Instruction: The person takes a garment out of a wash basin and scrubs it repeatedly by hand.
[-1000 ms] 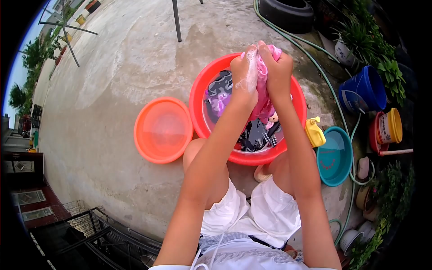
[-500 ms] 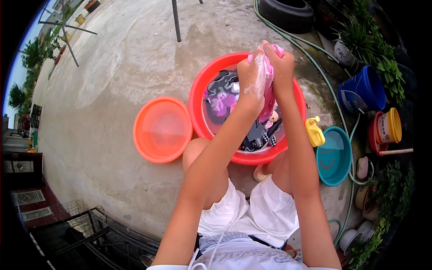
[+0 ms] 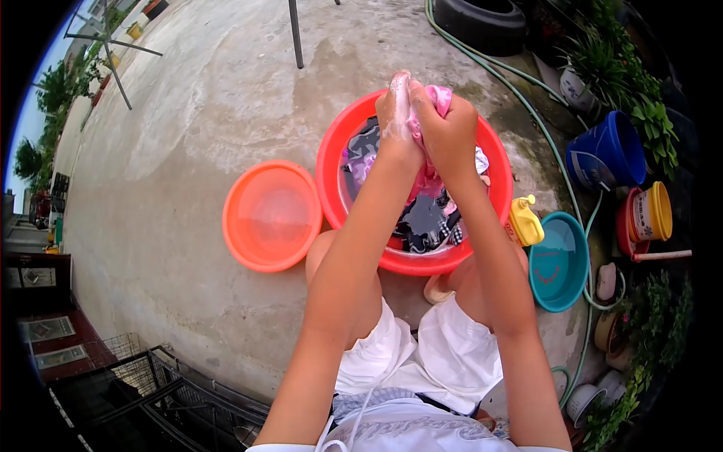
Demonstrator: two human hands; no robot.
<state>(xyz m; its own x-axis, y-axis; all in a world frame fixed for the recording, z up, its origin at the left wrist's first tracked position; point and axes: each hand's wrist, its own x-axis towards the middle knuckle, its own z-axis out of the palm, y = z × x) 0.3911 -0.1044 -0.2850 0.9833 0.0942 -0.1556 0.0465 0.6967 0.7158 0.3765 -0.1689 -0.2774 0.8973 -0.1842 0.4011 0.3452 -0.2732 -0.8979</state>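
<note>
Both my hands grip one wet pink cloth (image 3: 427, 182) above the large red basin (image 3: 332, 154). Suds coat my left hand (image 3: 397, 117), whose fingers are wrapped round the cloth. Pressed against it on the right, my right hand (image 3: 449, 129) is closed on the same cloth, and a pink bunch sticks out at its top. The cloth's lower end hangs down to the basin's contents. Dark clothes (image 3: 418, 226), a purple piece (image 3: 361, 167) and a white piece (image 3: 481, 160) lie in the water.
An orange basin (image 3: 271, 216) touches the red one's left side. To the right are a yellow bottle (image 3: 526, 221), a teal basin (image 3: 559, 261), a green hose (image 3: 553, 135), a blue bucket (image 3: 606, 149) and plants. A black tire (image 3: 480, 26) lies at the top.
Both hands first shifted right, then moved back left with the pink cloth between them. My left hand now sits further left, and the white piece shows at the basin's right.
</note>
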